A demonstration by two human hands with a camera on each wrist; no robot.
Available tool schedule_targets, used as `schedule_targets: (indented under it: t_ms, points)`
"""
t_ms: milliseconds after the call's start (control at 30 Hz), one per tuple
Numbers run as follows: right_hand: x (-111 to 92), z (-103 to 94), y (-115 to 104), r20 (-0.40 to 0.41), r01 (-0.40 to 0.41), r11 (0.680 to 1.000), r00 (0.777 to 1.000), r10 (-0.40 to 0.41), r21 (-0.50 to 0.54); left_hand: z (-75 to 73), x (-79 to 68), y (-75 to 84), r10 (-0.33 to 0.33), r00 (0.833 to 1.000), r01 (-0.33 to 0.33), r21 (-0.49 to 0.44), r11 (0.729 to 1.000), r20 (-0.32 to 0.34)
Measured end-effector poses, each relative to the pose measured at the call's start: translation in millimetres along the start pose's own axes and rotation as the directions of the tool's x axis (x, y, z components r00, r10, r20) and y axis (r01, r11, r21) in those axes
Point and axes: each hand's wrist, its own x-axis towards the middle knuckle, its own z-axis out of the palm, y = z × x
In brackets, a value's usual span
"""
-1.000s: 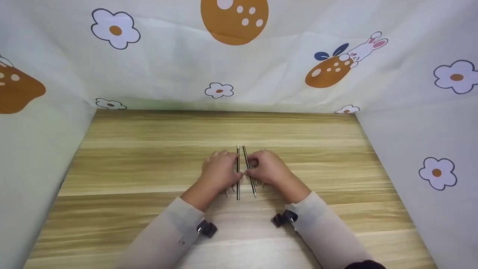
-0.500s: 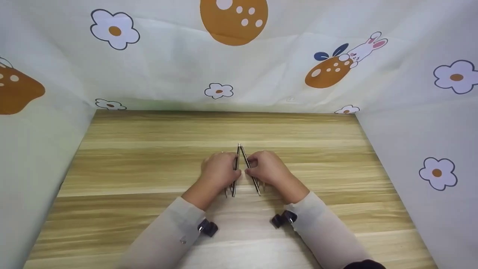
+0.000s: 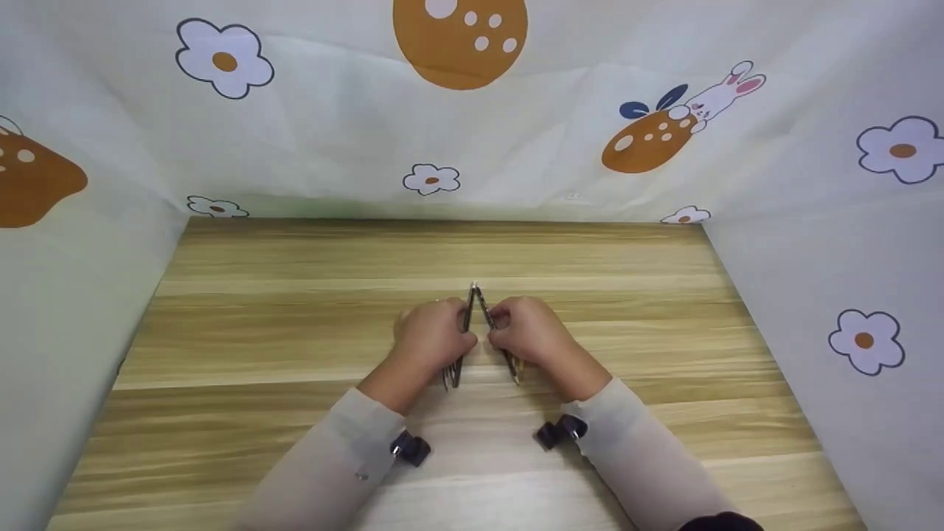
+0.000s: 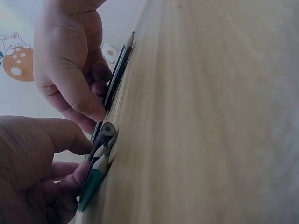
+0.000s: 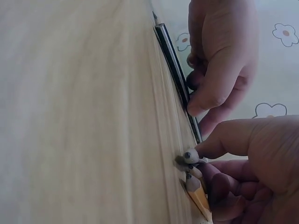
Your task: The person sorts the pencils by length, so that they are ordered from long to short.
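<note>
In the head view my left hand [image 3: 434, 335] pinches a dark pencil [image 3: 468, 313] between thumb and fingers. The left wrist view shows that pencil's flat unsharpened end [image 4: 108, 129] facing the camera, with a green pencil [image 4: 93, 181] and another sharpened tip beneath it. Opposite, my right hand [image 3: 532, 332] pinches a second dark pencil [image 3: 484, 306], its sharpened tip toward me. An orange-yellow pencil [image 5: 199, 199] lies below it, beside my right fingers, point outward. The two dark pencils slant into a narrow inverted V, their far ends close together.
Both hands are low over a wood-grain table [image 3: 295, 265]. Pale cloth walls [image 3: 332, 133] printed with flowers and orange fruit stand at the back and both sides. Small black devices [image 3: 410, 448] are strapped at both wrists.
The near ends of the two dark pencils have swung apart, left one to the left, right one to the right, while their far ends have come together. The hands have barely moved.
</note>
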Motion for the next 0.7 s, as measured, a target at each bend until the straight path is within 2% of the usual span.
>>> schedule_targets:
  t_ms: [267,533,700]
  points:
    - [-1.9,-4.8,-0.5,-0.058,-0.009,0.998,0.998,0.013,0.055,-8.5,-0.6,0.0,-0.028,1.000,0.027,-0.095,0.995,-0.013]
    - [0.4,-1.8,-2.1,-0.069,-0.027,0.992,0.997,0.035,0.126,-5.6,-0.7,-0.7,0.008,1.000,-0.008,-0.031,1.000,-0.012]
    - [0.3,-2.4,-1.0,-0.072,-0.027,0.990,0.997,0.037,0.137,-6.3,0.4,-2.0,0.005,1.000,-0.006,-0.060,0.998,-0.028]
